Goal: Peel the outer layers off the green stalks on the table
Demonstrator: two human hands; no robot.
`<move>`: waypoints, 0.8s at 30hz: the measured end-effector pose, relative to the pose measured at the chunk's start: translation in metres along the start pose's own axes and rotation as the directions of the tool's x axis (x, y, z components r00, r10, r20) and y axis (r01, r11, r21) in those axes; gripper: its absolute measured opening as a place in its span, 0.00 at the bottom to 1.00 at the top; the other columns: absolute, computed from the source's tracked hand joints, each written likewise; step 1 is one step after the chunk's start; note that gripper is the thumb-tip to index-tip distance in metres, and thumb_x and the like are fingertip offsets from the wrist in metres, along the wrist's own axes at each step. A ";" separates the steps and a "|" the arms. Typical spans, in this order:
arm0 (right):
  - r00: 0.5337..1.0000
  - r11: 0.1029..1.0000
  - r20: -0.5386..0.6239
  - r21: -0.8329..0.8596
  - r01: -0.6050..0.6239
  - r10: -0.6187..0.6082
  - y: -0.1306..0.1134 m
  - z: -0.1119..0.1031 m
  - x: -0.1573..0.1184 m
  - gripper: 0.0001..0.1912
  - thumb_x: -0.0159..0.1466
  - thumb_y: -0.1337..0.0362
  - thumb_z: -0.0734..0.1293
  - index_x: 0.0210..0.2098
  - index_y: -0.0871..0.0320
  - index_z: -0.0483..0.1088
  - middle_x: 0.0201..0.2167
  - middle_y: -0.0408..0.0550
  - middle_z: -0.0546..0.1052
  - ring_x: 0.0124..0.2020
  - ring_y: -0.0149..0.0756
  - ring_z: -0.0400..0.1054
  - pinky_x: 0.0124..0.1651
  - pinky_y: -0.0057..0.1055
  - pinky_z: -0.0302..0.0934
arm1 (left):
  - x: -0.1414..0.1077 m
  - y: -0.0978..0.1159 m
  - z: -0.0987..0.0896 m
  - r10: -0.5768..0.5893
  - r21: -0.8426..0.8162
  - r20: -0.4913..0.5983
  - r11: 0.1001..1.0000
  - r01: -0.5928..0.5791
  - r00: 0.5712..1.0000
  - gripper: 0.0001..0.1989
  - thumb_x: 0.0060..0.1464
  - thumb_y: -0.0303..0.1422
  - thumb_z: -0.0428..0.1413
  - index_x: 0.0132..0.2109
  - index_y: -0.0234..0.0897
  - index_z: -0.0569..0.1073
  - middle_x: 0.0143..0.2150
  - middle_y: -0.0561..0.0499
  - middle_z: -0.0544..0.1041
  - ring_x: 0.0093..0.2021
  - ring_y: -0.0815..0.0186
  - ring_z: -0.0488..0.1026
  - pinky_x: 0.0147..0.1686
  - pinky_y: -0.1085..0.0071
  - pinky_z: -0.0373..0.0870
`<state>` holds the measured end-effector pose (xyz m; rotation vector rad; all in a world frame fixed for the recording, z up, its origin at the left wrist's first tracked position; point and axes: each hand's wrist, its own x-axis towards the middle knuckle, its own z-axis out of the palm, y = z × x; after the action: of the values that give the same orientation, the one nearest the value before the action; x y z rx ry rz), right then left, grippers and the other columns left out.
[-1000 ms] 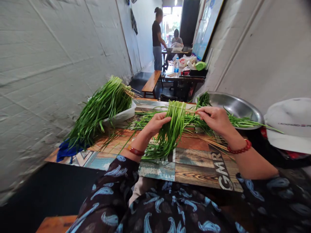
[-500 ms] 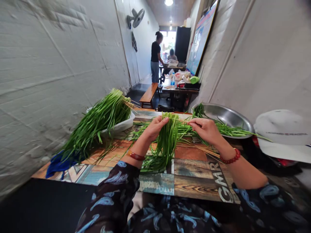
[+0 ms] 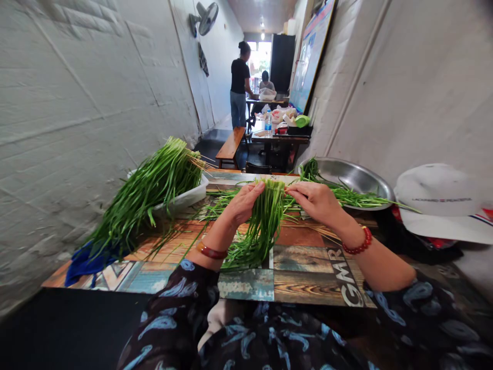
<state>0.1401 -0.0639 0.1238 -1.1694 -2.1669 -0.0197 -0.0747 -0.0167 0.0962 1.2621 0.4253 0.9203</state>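
My left hand point(image 3: 243, 203) grips garlic chives point(image 3: 266, 221) near their pale ends, apparently so they hang free; my right hand point(image 3: 314, 201) pinches a bamboo skewer point(image 3: 285, 189).

At our twelve o'clock we see green stalks point(image 3: 266, 221), yellow-green on top; our black sleeves point(image 3: 175, 306) carry light-blue paisley. Our desk point(image 3: 314, 288) is patchworked brown, orange and teal; the cloth point(image 3: 85, 263) at ten is blue, the cap point(image 3: 435, 192) at two white.
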 end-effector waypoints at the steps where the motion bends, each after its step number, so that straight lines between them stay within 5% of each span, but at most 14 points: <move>1: 1.000 1.000 0.002 -0.011 -0.006 0.006 0.000 0.000 0.000 0.15 0.71 0.60 0.60 0.40 0.56 0.77 0.39 0.50 0.82 0.40 0.40 0.76 0.43 0.34 0.64 | 0.000 0.001 0.001 -0.009 0.002 -0.004 1.000 0.009 1.000 0.26 0.54 0.51 0.61 0.45 0.30 0.81 0.38 0.42 0.83 0.35 0.62 0.79 0.36 0.71 0.72; 24: 0.998 0.998 0.037 0.048 -0.045 0.043 0.008 0.006 -0.009 0.14 0.71 0.61 0.59 0.35 0.56 0.74 0.36 0.49 0.81 0.37 0.38 0.74 0.42 0.33 0.62 | 0.003 -0.013 0.000 -0.119 -0.028 0.007 0.992 0.119 0.993 0.24 0.52 0.50 0.63 0.39 0.29 0.81 0.31 0.44 0.81 0.28 0.66 0.76 0.33 0.72 0.73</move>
<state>0.1461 -0.0634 0.1118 -1.1972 -2.1600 0.0736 -0.0684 -0.0145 0.0851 1.2006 0.4768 0.8186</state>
